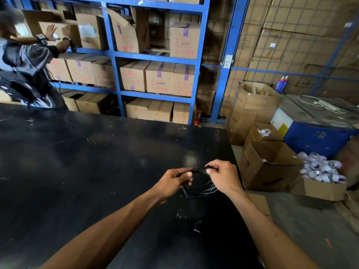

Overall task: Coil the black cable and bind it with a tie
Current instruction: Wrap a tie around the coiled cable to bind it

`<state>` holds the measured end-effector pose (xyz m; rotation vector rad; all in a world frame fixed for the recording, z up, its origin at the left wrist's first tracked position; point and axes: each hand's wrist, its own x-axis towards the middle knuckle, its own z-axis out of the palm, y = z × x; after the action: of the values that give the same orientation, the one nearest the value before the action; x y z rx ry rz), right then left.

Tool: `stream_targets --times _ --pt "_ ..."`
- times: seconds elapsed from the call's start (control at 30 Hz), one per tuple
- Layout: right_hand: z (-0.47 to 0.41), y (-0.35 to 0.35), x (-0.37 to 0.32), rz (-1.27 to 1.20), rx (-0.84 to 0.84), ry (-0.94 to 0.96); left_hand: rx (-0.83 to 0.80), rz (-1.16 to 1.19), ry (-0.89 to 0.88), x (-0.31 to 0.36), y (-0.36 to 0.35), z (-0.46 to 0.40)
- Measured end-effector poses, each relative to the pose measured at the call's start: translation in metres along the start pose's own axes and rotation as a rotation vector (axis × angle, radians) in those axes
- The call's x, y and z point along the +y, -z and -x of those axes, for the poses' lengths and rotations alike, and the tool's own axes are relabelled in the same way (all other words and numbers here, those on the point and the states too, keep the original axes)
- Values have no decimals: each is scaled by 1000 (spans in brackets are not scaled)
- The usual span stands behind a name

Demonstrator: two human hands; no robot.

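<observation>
The black cable (pixel 200 188) is wound into a loose coil and held just above the black table (pixel 97 162), near its right edge. My left hand (pixel 174 181) grips the coil's left side. My right hand (pixel 223 176) pinches the top of the coil, where a small dark piece, maybe the tie or a plug, sits between thumb and finger. The coil's lower loops hang free between my wrists. A small black piece (pixel 198 227) lies on the table closer to me.
Open cardboard boxes (pixel 270 167) stand on the floor right of the table, one holding several white bundles (pixel 320 169). Blue shelving (pixel 155 55) with cartons is behind the table. Another person (pixel 29 70) handles a box at the far left.
</observation>
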<state>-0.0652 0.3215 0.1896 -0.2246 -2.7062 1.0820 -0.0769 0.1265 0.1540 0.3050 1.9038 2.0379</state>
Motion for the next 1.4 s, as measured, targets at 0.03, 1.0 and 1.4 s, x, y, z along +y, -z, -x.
stream_targets --times 0.03,1.0,1.4 --pt "0 1 0 2 17 -36 -7 10 4 -1 -1 1" --pt "35 -16 6 351 -232 350 -158 -1102 -586 2 17 7" --pt "36 -19 7 197 -145 409 -132 -387 -45 4 11 6"
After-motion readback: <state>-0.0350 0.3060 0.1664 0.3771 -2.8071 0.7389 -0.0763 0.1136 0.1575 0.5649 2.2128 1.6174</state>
